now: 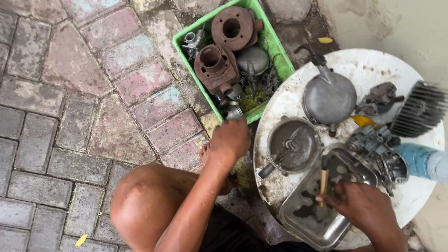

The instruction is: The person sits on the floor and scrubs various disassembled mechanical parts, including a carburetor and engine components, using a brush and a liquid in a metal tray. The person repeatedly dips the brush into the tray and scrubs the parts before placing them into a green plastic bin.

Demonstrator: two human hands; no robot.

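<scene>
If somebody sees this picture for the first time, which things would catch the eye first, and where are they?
Probably the green crate at top centre, filled with rusty engine cylinders. The left hand reaches to its near corner, touching a small metal part. On the round white table at right, the right hand holds a brush over a metal tray, beside a round grey cover.

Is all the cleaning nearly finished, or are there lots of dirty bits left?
Some looks done: two round covers and a carburetor already lie on the white table. In hand: the right hand holds a brush over the metal tray, while the left hand reaches into the green crate. Left, probably plenty: rusty cylinders and small parts fill that crate.
</scene>
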